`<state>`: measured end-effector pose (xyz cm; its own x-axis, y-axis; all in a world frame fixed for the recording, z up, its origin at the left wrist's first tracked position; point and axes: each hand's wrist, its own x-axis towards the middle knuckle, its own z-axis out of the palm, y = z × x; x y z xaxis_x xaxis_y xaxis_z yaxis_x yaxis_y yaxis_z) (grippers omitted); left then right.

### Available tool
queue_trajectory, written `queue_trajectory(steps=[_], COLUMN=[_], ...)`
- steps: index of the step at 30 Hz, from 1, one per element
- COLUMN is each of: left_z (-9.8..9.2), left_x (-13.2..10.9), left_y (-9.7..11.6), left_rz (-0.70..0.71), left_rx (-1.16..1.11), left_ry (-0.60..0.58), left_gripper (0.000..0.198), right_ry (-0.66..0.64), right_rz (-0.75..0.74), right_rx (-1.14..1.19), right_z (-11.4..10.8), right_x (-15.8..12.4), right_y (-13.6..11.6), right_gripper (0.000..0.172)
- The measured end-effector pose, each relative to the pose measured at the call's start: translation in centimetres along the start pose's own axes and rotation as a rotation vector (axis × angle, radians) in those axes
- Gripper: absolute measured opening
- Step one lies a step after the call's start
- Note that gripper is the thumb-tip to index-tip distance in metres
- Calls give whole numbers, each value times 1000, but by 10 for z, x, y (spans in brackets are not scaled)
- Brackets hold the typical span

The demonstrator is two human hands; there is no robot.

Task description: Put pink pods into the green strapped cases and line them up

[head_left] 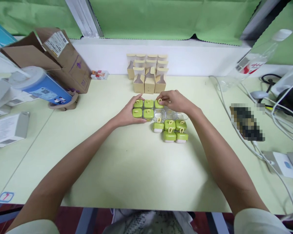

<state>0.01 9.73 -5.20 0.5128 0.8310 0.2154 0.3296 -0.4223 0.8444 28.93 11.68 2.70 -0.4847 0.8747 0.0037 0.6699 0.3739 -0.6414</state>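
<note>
A clear plastic tray [171, 114] lies in the middle of the pale table [127, 165]. Several small green-lidded boxes with yellow loops fill its left cells [148, 104]; the right cells look empty. My left hand [128, 112] cups the tray's left end, fingers curled against the green boxes. My right hand [174, 100] pinches the yellow loop of a green box [158, 104] at the tray's back row. Several loose green boxes [171, 130] sit just in front of the tray.
Beige cardboard sleeves [148, 73] stand behind the tray. An open brown carton [51, 55] and a blue-labelled tub [39, 85] lie at left with white boxes [8, 128]. Cables [246, 139], a plastic bottle [254, 61] and devices crowd the right side.
</note>
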Motion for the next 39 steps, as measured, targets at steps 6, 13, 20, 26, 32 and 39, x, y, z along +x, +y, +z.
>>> queue_trajectory(steps=[6, 13, 20, 26, 32, 39], left_z=[-1, -1, -3, -2, -2, -2], left_x=[0, 1, -1, 0, -2, -1], left_y=[0, 3, 6, 5, 5, 5], left_rz=[-7, -3, -13, -12, -33, -43], left_rx=[-6, -5, 25, -3, -36, -10], left_ry=[-8, -4, -17, -15, -4, 4], left_gripper=[127, 122, 123, 122, 128, 127], right_ry=[1, -400, -580, -493, -120, -175], right_rz=[-71, -40, -125, -63, -93, -49], right_rx=[-251, -742, -741, -449, -411, -496], right_z=[-25, 15, 32, 8, -21, -7], right_x=[-28, -55, -61, -61, -50, -36], right_y=[-42, -121, -135, -117, -88, -74], right_gripper=[26, 35, 46, 48, 40, 32])
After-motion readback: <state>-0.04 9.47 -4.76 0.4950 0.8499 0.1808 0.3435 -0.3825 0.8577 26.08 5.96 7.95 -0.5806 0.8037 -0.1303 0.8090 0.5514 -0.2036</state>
